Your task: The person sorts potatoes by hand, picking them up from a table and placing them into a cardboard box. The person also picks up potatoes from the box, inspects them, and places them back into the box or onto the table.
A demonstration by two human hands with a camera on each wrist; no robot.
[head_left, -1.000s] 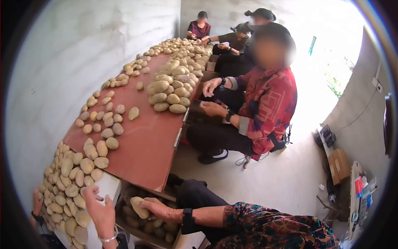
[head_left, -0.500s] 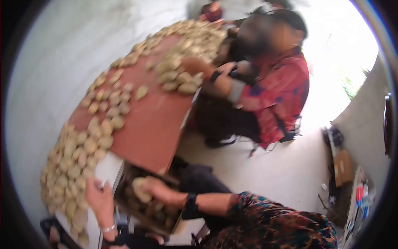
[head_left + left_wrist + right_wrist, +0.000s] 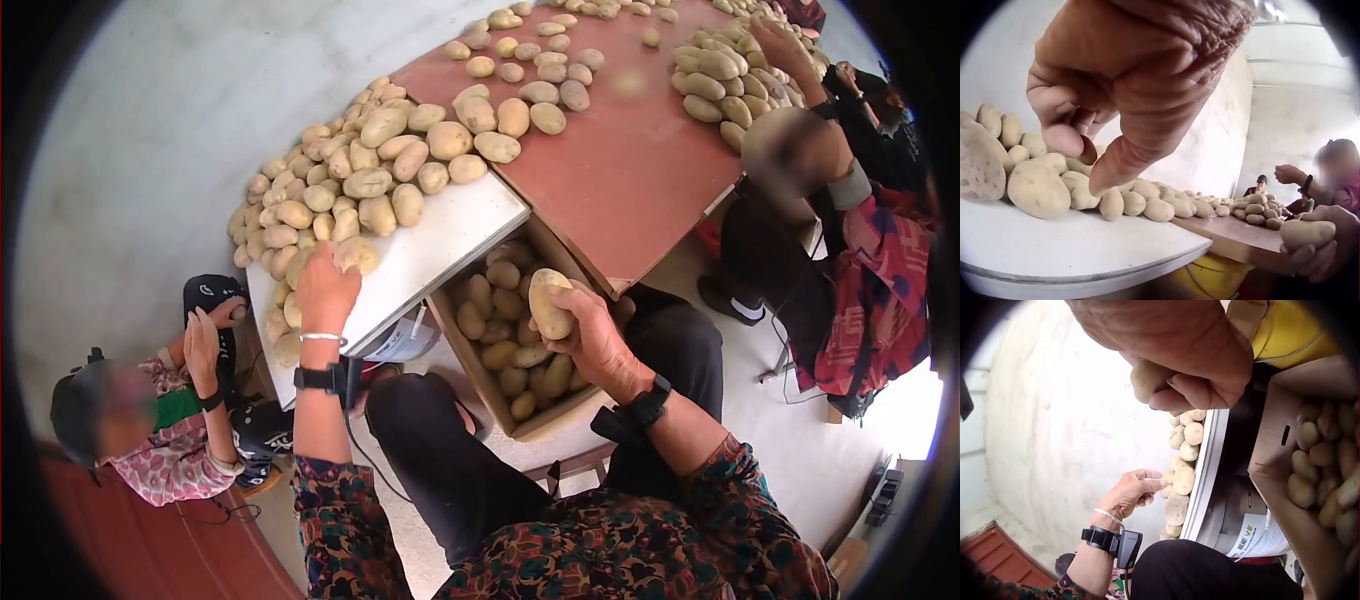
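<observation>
In the head view my left hand (image 3: 328,290) reaches over the near edge of a potato pile (image 3: 365,182) on the white table (image 3: 445,235). The left wrist view shows its thumb and bent fingers pointing down close to the potatoes, with a gap between them and nothing held. My right hand (image 3: 600,345) grips a single oval potato (image 3: 551,302) above a cardboard box (image 3: 562,418). Several potatoes (image 3: 1325,459) lie inside that box. The palm side of the right hand is partly hidden by its own back.
A red board (image 3: 620,190) adjoins the white table and carries scattered potatoes and a larger heap (image 3: 735,80). Below the white table stands a white bucket (image 3: 405,340); a yellow bucket (image 3: 1216,275) shows behind. People sit at left (image 3: 185,440) and right (image 3: 875,290).
The head view has swung left and down, bringing a person at left into sight. My left hand has moved to the potato pile. The right hand keeps its potato over the box.
</observation>
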